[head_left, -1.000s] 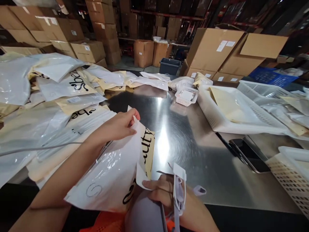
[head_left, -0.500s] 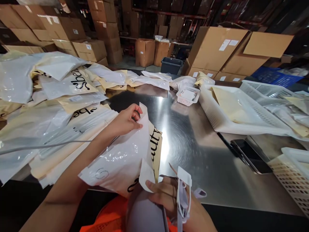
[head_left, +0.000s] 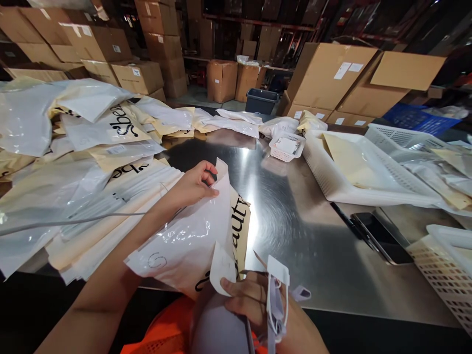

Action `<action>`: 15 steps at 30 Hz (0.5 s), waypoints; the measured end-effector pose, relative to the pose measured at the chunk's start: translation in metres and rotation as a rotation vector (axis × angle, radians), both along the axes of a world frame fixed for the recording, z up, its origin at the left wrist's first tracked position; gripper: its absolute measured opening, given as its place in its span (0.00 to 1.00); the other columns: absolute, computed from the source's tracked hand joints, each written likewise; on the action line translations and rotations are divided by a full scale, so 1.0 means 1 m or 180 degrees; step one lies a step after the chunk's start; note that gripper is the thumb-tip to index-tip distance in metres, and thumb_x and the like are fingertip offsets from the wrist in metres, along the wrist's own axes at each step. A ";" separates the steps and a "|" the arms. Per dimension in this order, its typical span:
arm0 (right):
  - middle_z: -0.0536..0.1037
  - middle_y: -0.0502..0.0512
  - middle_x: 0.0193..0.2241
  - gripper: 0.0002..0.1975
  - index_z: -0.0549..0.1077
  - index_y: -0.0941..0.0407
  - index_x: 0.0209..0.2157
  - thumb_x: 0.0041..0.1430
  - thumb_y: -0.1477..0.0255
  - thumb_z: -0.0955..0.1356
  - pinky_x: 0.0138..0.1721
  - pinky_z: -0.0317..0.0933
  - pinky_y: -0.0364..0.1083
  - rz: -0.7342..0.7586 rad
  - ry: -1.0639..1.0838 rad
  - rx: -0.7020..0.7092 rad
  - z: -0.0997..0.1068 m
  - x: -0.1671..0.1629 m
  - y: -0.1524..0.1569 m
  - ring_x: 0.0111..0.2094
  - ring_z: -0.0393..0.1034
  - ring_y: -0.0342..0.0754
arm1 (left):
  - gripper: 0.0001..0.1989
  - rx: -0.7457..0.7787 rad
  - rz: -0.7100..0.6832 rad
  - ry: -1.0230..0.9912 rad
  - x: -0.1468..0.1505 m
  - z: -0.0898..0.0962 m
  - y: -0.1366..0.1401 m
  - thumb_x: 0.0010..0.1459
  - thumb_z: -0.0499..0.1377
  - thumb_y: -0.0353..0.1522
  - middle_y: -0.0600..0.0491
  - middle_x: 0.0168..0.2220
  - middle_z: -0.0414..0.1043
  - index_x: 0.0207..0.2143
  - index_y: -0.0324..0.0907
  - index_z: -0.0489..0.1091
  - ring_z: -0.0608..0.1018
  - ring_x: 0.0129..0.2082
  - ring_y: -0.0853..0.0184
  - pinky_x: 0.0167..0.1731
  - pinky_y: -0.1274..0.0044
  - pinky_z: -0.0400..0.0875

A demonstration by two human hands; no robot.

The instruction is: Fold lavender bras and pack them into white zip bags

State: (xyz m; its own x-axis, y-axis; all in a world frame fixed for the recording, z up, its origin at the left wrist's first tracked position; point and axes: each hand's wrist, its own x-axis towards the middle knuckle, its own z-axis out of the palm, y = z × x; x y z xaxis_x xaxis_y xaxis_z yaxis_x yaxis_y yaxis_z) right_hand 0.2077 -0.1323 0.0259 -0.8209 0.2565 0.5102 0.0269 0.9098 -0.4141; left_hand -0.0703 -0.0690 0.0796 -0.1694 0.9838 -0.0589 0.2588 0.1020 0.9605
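My left hand [head_left: 197, 184] is closed, pinching the upper edge of a white and cream plastic mailer bag [head_left: 180, 241] with black lettering on its cream part. The bag slants over the table's front edge. At its lower right, my right hand [head_left: 249, 300] is closed around a lavender bra [head_left: 217, 322], its smooth molded cup at the bag's mouth. My right thumb rests by the white folded flap [head_left: 223, 268] of the bag. Over the back of that hand hang lavender straps and a white tag [head_left: 278, 269] on a loop. The far part of the bra is hidden.
A pile of filled mailers [head_left: 84, 132] covers the table's left side, with a grey cable [head_left: 73, 222] across it. To the right are white baskets [head_left: 317, 169], a phone [head_left: 381, 238] and a pen [head_left: 346, 219]. Cardboard boxes [head_left: 324, 73] stand behind the metal table [head_left: 302, 255].
Both hands keep their grips. My left hand and the bag have shifted slightly right and down; my right hand with the bra has moved slightly left toward the bag.
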 end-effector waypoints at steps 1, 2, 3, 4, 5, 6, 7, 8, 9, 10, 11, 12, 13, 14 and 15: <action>0.79 0.50 0.49 0.09 0.71 0.53 0.44 0.70 0.75 0.61 0.53 0.67 0.41 -0.0024 0.0015 -0.0036 0.000 0.000 -0.001 0.41 0.75 0.42 | 0.24 -0.0002 -0.0035 -0.0028 0.000 0.000 0.000 0.41 0.67 0.30 0.60 0.30 0.67 0.42 0.45 0.63 0.71 0.25 0.71 0.26 0.78 0.63; 0.79 0.49 0.49 0.09 0.71 0.53 0.44 0.70 0.75 0.61 0.52 0.68 0.41 -0.0040 0.0026 -0.0073 0.001 -0.001 -0.002 0.40 0.76 0.42 | 0.25 -0.0005 -0.0066 -0.0044 0.000 0.000 0.000 0.42 0.67 0.30 0.60 0.30 0.67 0.44 0.46 0.63 0.71 0.25 0.70 0.26 0.78 0.63; 0.79 0.49 0.49 0.09 0.71 0.53 0.44 0.70 0.74 0.61 0.50 0.68 0.41 -0.0045 0.0015 -0.0106 0.003 -0.001 -0.002 0.39 0.76 0.41 | 0.27 -0.0008 -0.0082 -0.0042 0.001 0.001 0.001 0.42 0.67 0.31 0.60 0.29 0.67 0.46 0.46 0.63 0.72 0.25 0.70 0.26 0.78 0.63; 0.79 0.48 0.49 0.08 0.71 0.52 0.43 0.69 0.74 0.61 0.49 0.69 0.41 -0.0075 -0.0019 -0.0146 0.005 -0.001 -0.002 0.39 0.76 0.41 | 0.28 -0.0008 -0.0083 -0.0030 0.001 0.001 0.001 0.43 0.67 0.31 0.60 0.29 0.67 0.48 0.45 0.64 0.72 0.26 0.70 0.27 0.77 0.64; 0.80 0.47 0.49 0.08 0.71 0.52 0.43 0.69 0.74 0.61 0.48 0.69 0.40 -0.0093 -0.0059 -0.0163 0.009 0.000 -0.002 0.39 0.76 0.41 | 0.30 -0.0003 -0.0063 -0.0003 0.002 0.002 0.001 0.43 0.67 0.31 0.60 0.29 0.67 0.51 0.45 0.65 0.72 0.26 0.69 0.27 0.77 0.64; 0.80 0.46 0.48 0.08 0.71 0.51 0.42 0.69 0.73 0.61 0.48 0.69 0.39 -0.0120 -0.0105 -0.0175 0.013 0.002 -0.001 0.40 0.76 0.42 | 0.31 0.0015 -0.0020 0.0033 0.003 0.003 -0.001 0.43 0.67 0.31 0.59 0.29 0.67 0.53 0.44 0.65 0.72 0.26 0.70 0.28 0.77 0.65; 0.80 0.47 0.48 0.07 0.71 0.51 0.42 0.69 0.73 0.61 0.48 0.69 0.39 -0.0152 -0.0131 -0.0205 0.015 0.006 0.000 0.42 0.76 0.42 | 0.32 0.0036 0.0022 0.0076 0.003 0.004 -0.004 0.44 0.67 0.32 0.58 0.30 0.68 0.54 0.44 0.66 0.72 0.26 0.70 0.28 0.77 0.65; 0.79 0.49 0.49 0.08 0.71 0.51 0.42 0.69 0.71 0.61 0.49 0.69 0.41 -0.0214 -0.0146 -0.0278 0.017 0.012 0.002 0.44 0.76 0.43 | 0.32 0.0061 0.0049 0.0127 0.003 0.005 -0.009 0.44 0.67 0.33 0.57 0.31 0.68 0.55 0.43 0.67 0.71 0.26 0.70 0.28 0.77 0.65; 0.78 0.52 0.52 0.09 0.71 0.51 0.41 0.70 0.70 0.60 0.51 0.69 0.43 -0.0306 -0.0105 -0.0369 0.017 0.019 0.005 0.45 0.76 0.45 | 0.31 0.0080 0.0038 0.0175 0.003 0.006 -0.018 0.46 0.66 0.34 0.56 0.33 0.70 0.55 0.44 0.68 0.72 0.27 0.69 0.29 0.76 0.66; 0.76 0.55 0.55 0.10 0.71 0.50 0.40 0.70 0.69 0.59 0.53 0.68 0.46 -0.0402 -0.0007 -0.0476 0.015 0.028 0.010 0.45 0.77 0.46 | 0.29 0.0099 -0.0005 0.0223 0.001 0.007 -0.029 0.48 0.66 0.36 0.54 0.36 0.72 0.54 0.44 0.70 0.73 0.29 0.67 0.30 0.75 0.67; 0.73 0.57 0.57 0.11 0.71 0.50 0.39 0.70 0.68 0.58 0.52 0.69 0.48 -0.0488 0.0140 -0.0608 0.012 0.038 0.016 0.42 0.77 0.47 | 0.26 0.0112 -0.0078 0.0278 -0.002 0.007 -0.043 0.50 0.65 0.38 0.52 0.39 0.74 0.53 0.46 0.71 0.75 0.32 0.65 0.31 0.75 0.68; 0.72 0.59 0.59 0.12 0.70 0.50 0.37 0.70 0.67 0.58 0.49 0.70 0.49 -0.0573 0.0319 -0.0766 0.007 0.048 0.024 0.39 0.78 0.47 | 0.22 0.0105 -0.0195 0.0350 -0.005 0.007 -0.060 0.53 0.64 0.39 0.51 0.41 0.76 0.51 0.47 0.73 0.76 0.35 0.62 0.33 0.74 0.69; 0.72 0.60 0.59 0.14 0.70 0.50 0.35 0.71 0.65 0.57 0.44 0.71 0.48 -0.0614 0.0498 -0.0912 0.002 0.058 0.033 0.35 0.78 0.46 | 0.17 0.0098 -0.0329 0.0453 -0.009 0.007 -0.078 0.55 0.63 0.40 0.52 0.42 0.77 0.48 0.49 0.75 0.76 0.37 0.61 0.35 0.73 0.70; 0.74 0.60 0.57 0.17 0.69 0.51 0.32 0.71 0.64 0.55 0.38 0.71 0.46 -0.0640 0.0627 -0.1047 -0.004 0.066 0.044 0.32 0.78 0.44 | 0.12 0.0064 -0.0471 0.0587 -0.014 0.007 -0.097 0.57 0.62 0.40 0.53 0.39 0.77 0.43 0.50 0.77 0.77 0.36 0.61 0.35 0.74 0.70; 0.77 0.59 0.53 0.23 0.68 0.52 0.29 0.72 0.63 0.52 0.33 0.68 0.43 -0.0654 0.0691 -0.1152 -0.009 0.072 0.056 0.30 0.77 0.42 | 0.08 0.0020 -0.0575 0.0743 -0.019 0.008 -0.115 0.58 0.62 0.40 0.54 0.34 0.77 0.37 0.50 0.78 0.77 0.34 0.62 0.33 0.74 0.70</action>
